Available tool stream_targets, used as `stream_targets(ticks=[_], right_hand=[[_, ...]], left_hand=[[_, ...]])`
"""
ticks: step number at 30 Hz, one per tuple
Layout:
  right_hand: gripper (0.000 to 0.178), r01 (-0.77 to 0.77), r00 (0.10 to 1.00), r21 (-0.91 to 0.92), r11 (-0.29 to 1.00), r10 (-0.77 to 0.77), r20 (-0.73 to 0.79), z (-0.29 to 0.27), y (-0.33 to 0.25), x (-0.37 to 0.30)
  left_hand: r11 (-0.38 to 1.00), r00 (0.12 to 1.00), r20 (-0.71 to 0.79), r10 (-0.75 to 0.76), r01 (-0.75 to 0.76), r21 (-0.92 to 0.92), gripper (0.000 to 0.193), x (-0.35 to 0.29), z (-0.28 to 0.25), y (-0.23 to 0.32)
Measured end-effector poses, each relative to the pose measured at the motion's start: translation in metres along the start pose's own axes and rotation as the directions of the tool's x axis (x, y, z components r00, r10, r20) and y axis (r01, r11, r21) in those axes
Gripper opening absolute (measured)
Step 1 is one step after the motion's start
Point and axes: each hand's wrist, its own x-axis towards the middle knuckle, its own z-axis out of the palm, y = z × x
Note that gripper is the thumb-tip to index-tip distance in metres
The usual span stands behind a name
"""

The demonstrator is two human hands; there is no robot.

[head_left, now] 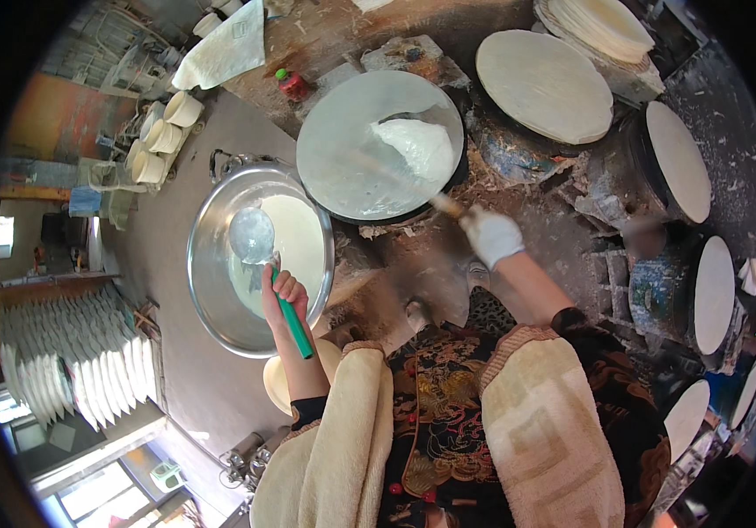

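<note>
My left hand [288, 295] is closed round the green handle of a ladle [251, 236]. The ladle's metal bowl hangs over a large steel basin [197, 290] of creamy white batter [294, 224]. My right hand [494, 236], in a white glove, grips a wooden-handled tool [446, 206] at the near right edge of a round griddle [334, 167]. Motion smears the tool's far part, so its end shape cannot be told. A thin whitish layer covers most of the griddle, with a thick white batter patch [422, 145] on its right side.
A pale round sheet [545, 86] covers another drum-like stove at right, with further round-topped stoves [714, 295] curving down the right side. Stacked round sheets [602, 26] stand at the far right. A red bottle with a green cap [292, 84] is behind the griddle. Pale tubs [163, 136] sit at left.
</note>
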Motion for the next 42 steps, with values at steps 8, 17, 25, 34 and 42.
stream_targets(ticks=[8,17,25,34,42], right_hand=[[0.037,-0.054,0.997,0.355,0.933,0.07,-0.034,-0.07,0.017,0.029],[0.039,-0.125,0.972,0.212,0.969,0.162,-0.168,-0.054,0.077,0.074],[0.037,-0.202,0.941,0.271,0.941,0.263,-0.212,-0.057,0.077,0.062],[0.048,-0.162,0.867,0.917,0.365,0.496,-0.044,-0.012,-0.003,0.058],[0.042,-0.183,0.932,0.958,-0.223,0.272,0.241,-0.05,-0.038,0.041]], left_hand=[[0.999,0.999,0.016,-0.029,0.028,0.032,0.022,0.014,0.017,-0.015],[0.998,0.996,0.062,-0.057,0.055,0.034,0.028,0.021,0.021,-0.024],[0.999,0.993,0.113,-0.044,0.041,0.03,0.03,0.018,0.024,-0.023],[0.963,0.993,-0.092,-0.068,0.089,0.253,0.027,0.014,0.024,-0.038],[0.927,0.923,-0.173,-0.344,0.363,0.091,0.035,0.027,0.019,-0.075]])
